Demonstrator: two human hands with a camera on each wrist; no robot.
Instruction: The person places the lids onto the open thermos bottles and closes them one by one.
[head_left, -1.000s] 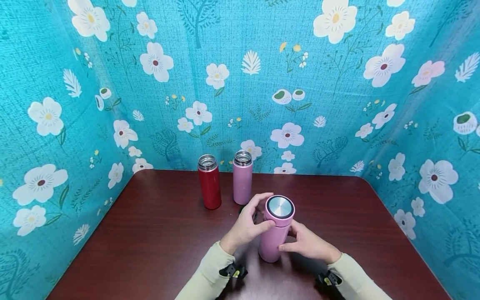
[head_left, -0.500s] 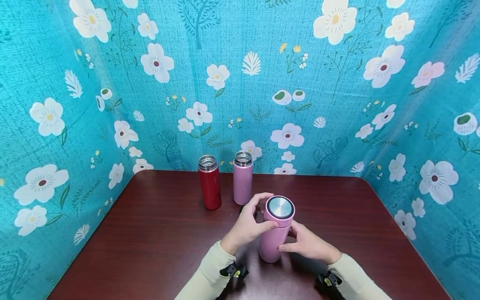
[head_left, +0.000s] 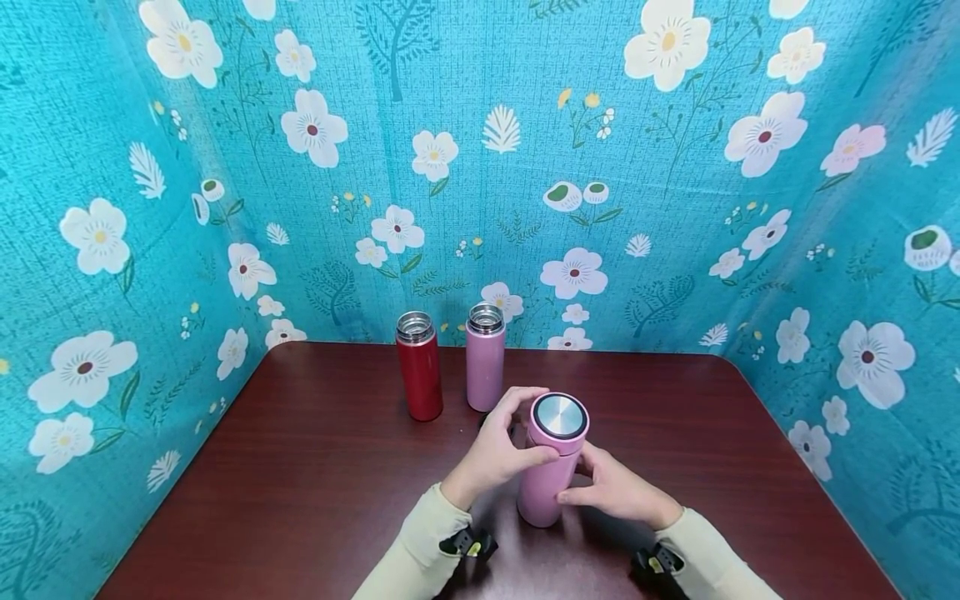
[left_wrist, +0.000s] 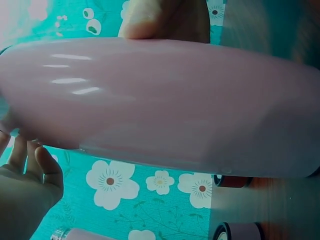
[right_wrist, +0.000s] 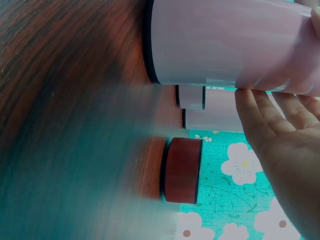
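Observation:
An upright pink thermos (head_left: 546,492), its lid (head_left: 560,417) on top with a silver disc in a black ring, stands at the front middle. My left hand (head_left: 491,454) holds the lid, thumb in front and fingers behind. Lower on the body, my right hand (head_left: 618,483) grips from the right, thumb in front. In the left wrist view the thermos body (left_wrist: 160,110) fills the middle, with my left hand (left_wrist: 35,185) at its lid end. Seen from the right wrist, my right hand (right_wrist: 285,135) has its fingers against the body.
A red thermos (head_left: 420,375) and a second pink thermos (head_left: 485,367) stand lidless behind, steel mouths showing. A red lid (right_wrist: 183,170) and a pink lid (right_wrist: 191,97) sit on the dark wooden table (head_left: 300,483). A flowered blue cloth (head_left: 465,192) encloses the back and sides.

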